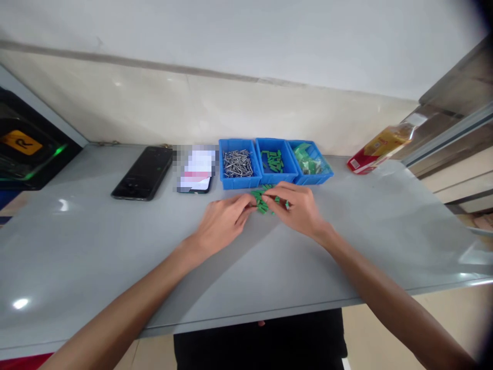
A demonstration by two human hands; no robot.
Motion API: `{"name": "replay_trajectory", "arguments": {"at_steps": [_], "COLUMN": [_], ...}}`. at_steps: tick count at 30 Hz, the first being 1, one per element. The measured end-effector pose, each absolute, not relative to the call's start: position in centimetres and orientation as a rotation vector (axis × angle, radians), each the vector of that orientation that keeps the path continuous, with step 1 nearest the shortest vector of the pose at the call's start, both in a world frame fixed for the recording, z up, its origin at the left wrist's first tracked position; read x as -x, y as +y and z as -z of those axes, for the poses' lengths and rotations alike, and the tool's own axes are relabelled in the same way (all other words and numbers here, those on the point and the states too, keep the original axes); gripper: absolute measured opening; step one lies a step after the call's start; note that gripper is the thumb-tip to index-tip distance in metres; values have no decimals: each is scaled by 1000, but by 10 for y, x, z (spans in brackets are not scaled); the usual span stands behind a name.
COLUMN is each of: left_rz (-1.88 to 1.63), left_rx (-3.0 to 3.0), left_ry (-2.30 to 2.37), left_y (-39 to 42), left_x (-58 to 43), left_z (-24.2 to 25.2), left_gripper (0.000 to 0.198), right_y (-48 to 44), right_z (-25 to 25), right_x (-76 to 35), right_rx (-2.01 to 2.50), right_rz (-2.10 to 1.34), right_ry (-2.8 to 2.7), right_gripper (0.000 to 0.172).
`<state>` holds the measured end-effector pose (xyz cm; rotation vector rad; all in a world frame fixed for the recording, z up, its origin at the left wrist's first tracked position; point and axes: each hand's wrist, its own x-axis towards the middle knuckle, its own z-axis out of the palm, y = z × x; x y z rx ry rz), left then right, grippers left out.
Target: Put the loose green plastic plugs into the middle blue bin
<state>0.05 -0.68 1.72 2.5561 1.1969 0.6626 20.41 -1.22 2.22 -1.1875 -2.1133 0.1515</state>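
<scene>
Green plastic pieces (262, 201) — 3 bright blue bins (276, 176)

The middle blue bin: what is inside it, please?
The middle blue bin holds green plastic pieces on its floor. Its near wall hides the front part of the floor, so anything lying there cannot be seen.

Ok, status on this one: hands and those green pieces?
Left hand, right hand at green plastic pieces; grip unclear. Blue bins just beyond.

Left hand (225, 223), right hand (295, 208) curl inward, palms down.
</scene>
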Motion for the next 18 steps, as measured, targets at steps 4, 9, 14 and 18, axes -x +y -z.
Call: {"name": "replay_trajectory", "arguments": {"at_steps": [4, 9, 14, 18], "left_rz": [-862, -1077, -1122, -1130], "left_rx": [-2449, -2396, -2389, -2377], "left_ry": [1134, 988, 936, 936], "left_y": [-7, -8, -9, -8], "left_x": [-1, -3, -2, -1], "left_z": [-19, -16, -15, -15], "left_gripper": [12, 11, 12, 13], "right_y": [-16, -16, -15, -16], "right_z": [-19, -18, -19, -20], "right_x": [-199, -199, -201, -202], "right_rx": [1085, 1026, 997, 1008], "right_rz": [-278, -336, -460, -549], "right_ry": [-2149, -2146, -2135, -2094], "right_gripper": [19, 16, 16, 17]}}
